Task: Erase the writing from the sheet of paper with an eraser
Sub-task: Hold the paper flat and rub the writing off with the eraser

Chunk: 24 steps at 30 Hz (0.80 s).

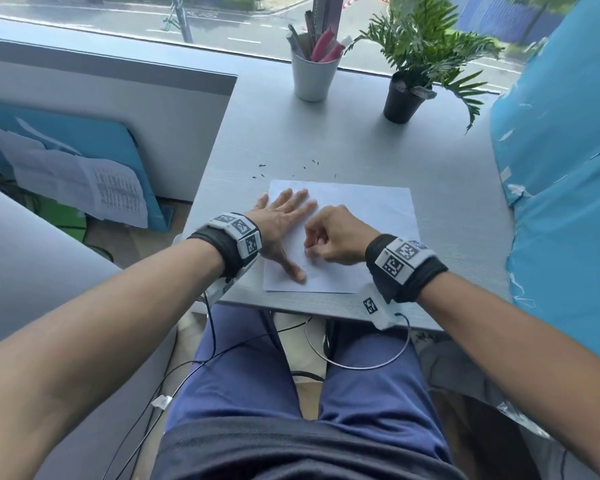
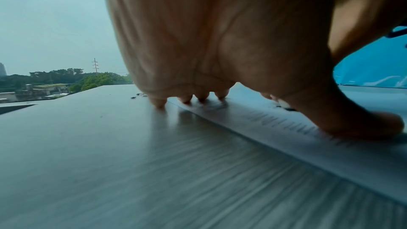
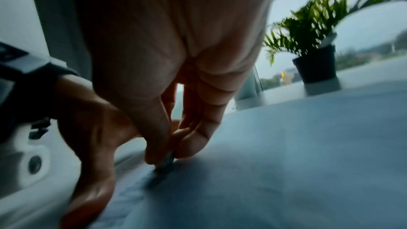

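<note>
Grey wood-grain table (image 1: 361, 147), matte and flat. On its near edge lies a white rectangular sheet of paper (image 1: 371, 206), with faint writing (image 2: 286, 124) at its left side. Left hand (image 1: 281, 223) is spread flat, fingers straight, pressing the sheet's left part. Right hand (image 1: 340, 237) is curled, fingertips pinching a small dark eraser (image 3: 166, 162) against the paper. Dark eraser crumbs (image 1: 262, 166) are scattered beyond the sheet.

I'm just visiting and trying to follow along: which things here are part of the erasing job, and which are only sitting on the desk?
In use:
sheet of paper
eraser, pinched by the right hand
left hand, pressing the sheet flat

Just lying about:
white cup of pens
potted plant
dark crumbs on the desk
</note>
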Motion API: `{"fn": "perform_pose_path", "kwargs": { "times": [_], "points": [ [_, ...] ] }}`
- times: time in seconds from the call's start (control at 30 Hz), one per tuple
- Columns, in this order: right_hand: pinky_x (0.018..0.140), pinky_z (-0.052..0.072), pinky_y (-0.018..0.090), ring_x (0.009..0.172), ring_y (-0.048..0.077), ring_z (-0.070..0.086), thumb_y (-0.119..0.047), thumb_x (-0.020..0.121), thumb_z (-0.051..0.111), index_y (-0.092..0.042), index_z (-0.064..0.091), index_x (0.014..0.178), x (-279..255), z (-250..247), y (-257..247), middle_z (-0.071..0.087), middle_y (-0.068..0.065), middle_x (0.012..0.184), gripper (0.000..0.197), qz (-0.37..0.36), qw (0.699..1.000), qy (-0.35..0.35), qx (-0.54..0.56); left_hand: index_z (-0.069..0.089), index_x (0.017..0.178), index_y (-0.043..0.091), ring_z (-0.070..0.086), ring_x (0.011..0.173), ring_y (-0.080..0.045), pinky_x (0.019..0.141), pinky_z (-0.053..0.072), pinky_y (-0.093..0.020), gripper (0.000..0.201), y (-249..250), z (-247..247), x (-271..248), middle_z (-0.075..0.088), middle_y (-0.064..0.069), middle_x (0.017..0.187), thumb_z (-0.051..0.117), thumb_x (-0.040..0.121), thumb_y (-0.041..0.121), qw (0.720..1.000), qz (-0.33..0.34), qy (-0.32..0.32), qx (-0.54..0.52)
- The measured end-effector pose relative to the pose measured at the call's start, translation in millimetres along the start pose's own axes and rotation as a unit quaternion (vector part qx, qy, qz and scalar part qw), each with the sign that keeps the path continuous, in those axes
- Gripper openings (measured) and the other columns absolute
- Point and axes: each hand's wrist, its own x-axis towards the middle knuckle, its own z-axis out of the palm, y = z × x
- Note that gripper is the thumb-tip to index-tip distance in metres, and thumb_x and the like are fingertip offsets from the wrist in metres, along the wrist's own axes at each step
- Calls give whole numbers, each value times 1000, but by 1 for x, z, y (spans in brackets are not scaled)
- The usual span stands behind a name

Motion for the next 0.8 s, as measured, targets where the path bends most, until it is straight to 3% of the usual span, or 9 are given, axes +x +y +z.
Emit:
{"fn": "perform_pose_path", "kwargs": {
  "times": [0.07, 0.23, 0.3, 0.43, 0.63, 0.8],
  "points": [
    [60, 51, 18, 65, 6, 60, -12, 76, 76, -17, 74, 74, 8, -10, 6, 65, -7, 69, 5, -2, 1000, -3, -4, -21, 155, 32, -28, 148, -19, 119, -16, -52, 156, 1, -2, -1, -31, 6, 161, 77, 46, 83, 1000, 1, -1, 0],
    [63, 46, 21, 65, 12, 59, -15, 76, 74, -10, 73, 75, 33, -24, 22, 67, 2, 71, 5, 40, 991, 129, 14, -21, 156, 30, -26, 149, -19, 121, -12, -55, 156, 4, -5, -2, -28, 6, 162, 77, 46, 83, 1000, -10, -10, 4],
    [61, 46, 22, 64, 12, 58, -12, 76, 71, -11, 72, 73, 18, -11, 15, 67, 0, 71, 3, 23, 995, 100, 5, -22, 155, 29, -27, 148, -18, 121, -11, -56, 156, 4, -5, -1, -30, 6, 161, 76, 46, 84, 1000, -9, -17, 11],
    [62, 53, 21, 69, 10, 65, -15, 75, 77, -19, 74, 74, 2, -6, 7, 71, -4, 73, 5, -7, 999, -37, -6, -23, 155, 30, -28, 148, -19, 120, -12, -57, 156, 2, -4, -2, -32, 6, 161, 75, 46, 85, 1000, -5, -18, 15],
    [56, 42, 16, 64, 11, 59, -17, 77, 76, -12, 73, 78, 37, -28, 18, 68, 2, 73, 5, 40, 995, 96, -10, -23, 154, 30, -28, 148, -20, 120, -11, -56, 157, 4, -5, -1, -32, 0, 161, 76, 45, 85, 1000, -17, -18, 12],
    [56, 47, 15, 62, 6, 59, -11, 77, 73, -14, 74, 75, 2, 1, -3, 66, -4, 69, 4, 4, 1000, -19, -1, -24, 155, 30, -30, 147, -19, 121, -11, -55, 159, 3, -3, 1, -35, 1, 160, 75, 44, 86, 1000, -20, -15, 8]
  ]
}}
